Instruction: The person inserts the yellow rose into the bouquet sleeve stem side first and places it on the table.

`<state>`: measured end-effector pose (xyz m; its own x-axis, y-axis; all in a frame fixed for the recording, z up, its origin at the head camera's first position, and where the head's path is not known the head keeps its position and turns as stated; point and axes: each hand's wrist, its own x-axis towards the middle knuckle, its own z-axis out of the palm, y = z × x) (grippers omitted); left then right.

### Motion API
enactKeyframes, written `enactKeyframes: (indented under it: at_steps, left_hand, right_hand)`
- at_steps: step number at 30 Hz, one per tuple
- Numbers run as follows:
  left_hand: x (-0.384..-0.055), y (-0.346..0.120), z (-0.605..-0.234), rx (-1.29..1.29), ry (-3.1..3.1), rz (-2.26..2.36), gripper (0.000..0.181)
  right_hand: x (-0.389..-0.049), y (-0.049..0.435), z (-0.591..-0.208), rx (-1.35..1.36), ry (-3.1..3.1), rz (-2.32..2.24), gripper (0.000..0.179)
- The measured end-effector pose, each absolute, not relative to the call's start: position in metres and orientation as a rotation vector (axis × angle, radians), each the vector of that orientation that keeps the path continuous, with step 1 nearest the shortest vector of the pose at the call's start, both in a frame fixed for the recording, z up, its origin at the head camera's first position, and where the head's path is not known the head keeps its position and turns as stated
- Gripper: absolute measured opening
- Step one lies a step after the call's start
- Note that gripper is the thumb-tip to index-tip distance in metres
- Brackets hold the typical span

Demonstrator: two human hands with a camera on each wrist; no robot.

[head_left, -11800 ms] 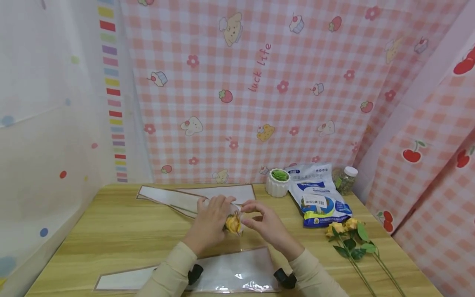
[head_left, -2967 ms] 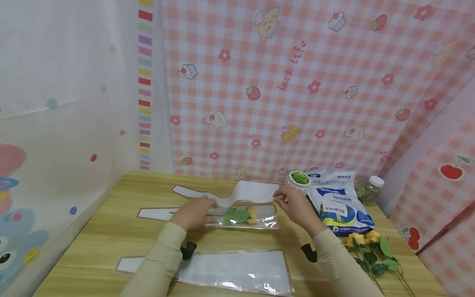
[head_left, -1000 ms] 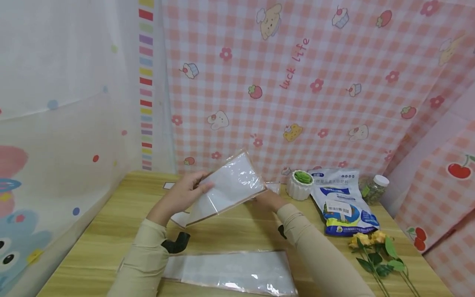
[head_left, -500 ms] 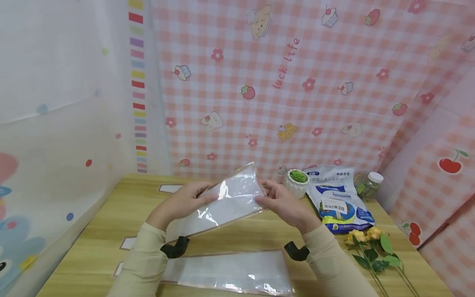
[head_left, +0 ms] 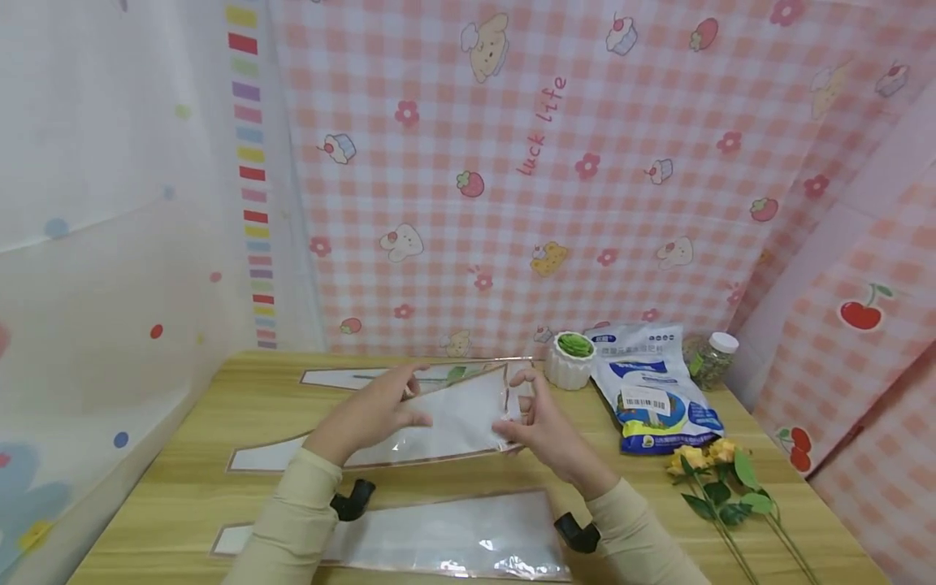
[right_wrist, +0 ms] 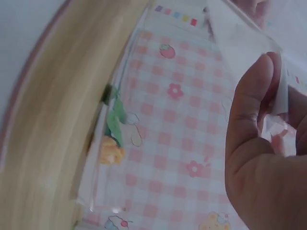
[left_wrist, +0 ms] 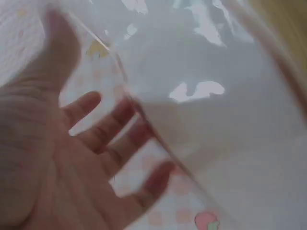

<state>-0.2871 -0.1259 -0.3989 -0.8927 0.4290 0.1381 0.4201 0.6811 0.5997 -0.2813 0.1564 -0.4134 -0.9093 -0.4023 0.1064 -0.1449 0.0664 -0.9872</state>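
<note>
A tapered flower sleeve, clear with a white layer and brown edging, is held tilted over the middle of the table. My right hand pinches its wide end between thumb and fingers, also seen in the right wrist view. My left hand is at the sleeve's upper edge, its fingers spread; in the left wrist view the fingertips are by that edge. Behind it lies another sleeve with a rose inside; its leaf shows in the head view and its yellow bloom in the right wrist view.
A third sleeve lies near the front edge. At the right stand a white pot with green contents, a printed silver-blue bag and a white-capped jar. Two yellow roses lie in front of them.
The rose first handled went into a sleeve, which moved from mid-table to the back. Another sleeve was lifted and brought down toward mid-table; the left fingers have spread on it.
</note>
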Motion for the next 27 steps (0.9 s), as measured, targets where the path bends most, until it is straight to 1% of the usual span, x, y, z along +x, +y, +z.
enactKeyframes:
  at_steps: [2, 3, 4, 6, 8, 11, 14, 15, 18, 20, 25, 27]
  left_hand:
    - [-0.286, -0.118, -0.404, 0.736, 2.863, 0.970, 0.108]
    - [-0.285, -0.114, -0.406, 0.760, 2.864, 0.923, 0.122]
    - [-0.284, -0.110, -0.410, 0.791, 2.871, 0.878, 0.131]
    - [-0.282, -0.101, -0.416, 0.868, 2.895, 0.783, 0.143]
    - [-0.280, -0.093, -0.423, 0.894, 2.914, 0.734, 0.148]
    - [-0.281, -0.082, -0.430, 0.875, 2.911, 0.730, 0.142]
    - [-0.282, -0.078, -0.432, 0.802, 2.909, 0.712, 0.131]
    - [-0.283, -0.078, -0.432, 0.786, 2.905, 0.711, 0.128]
    - [-0.281, -0.080, -0.431, 0.786, 2.906, 0.708, 0.122]
    - [-0.279, -0.082, -0.430, 0.795, 2.902, 0.718, 0.120]
    - [-0.277, -0.084, -0.427, 0.804, 2.886, 0.717, 0.117]
    - [-0.276, -0.085, -0.425, 0.814, 2.900, 0.685, 0.113]
  right_hand:
    - [-0.281, 0.154, -0.417, -0.542, 2.166, -1.927, 0.061]
    - [-0.281, 0.153, -0.418, -0.542, 2.173, -1.919, 0.060]
    - [-0.280, 0.152, -0.418, -0.543, 2.186, -1.911, 0.059]
    - [-0.279, 0.151, -0.419, -0.552, 2.201, -1.893, 0.054]
    - [-0.277, 0.151, -0.418, -0.561, 2.207, -1.869, 0.047]
    - [-0.276, 0.153, -0.415, -0.553, 2.195, -1.835, 0.038]
    - [-0.277, 0.158, -0.412, -0.565, 2.246, -1.753, 0.027]
    - [-0.278, 0.161, -0.412, -0.568, 2.242, -1.739, 0.027]
    - [-0.281, 0.170, -0.410, -0.607, 2.214, -1.712, 0.043]
    - [-0.283, 0.175, -0.410, -0.627, 2.147, -1.719, 0.047]
    - [-0.287, 0.180, -0.412, -0.650, 2.235, -1.603, 0.024]
    - [-0.290, 0.178, -0.414, -0.623, 2.301, -1.576, 0.019]
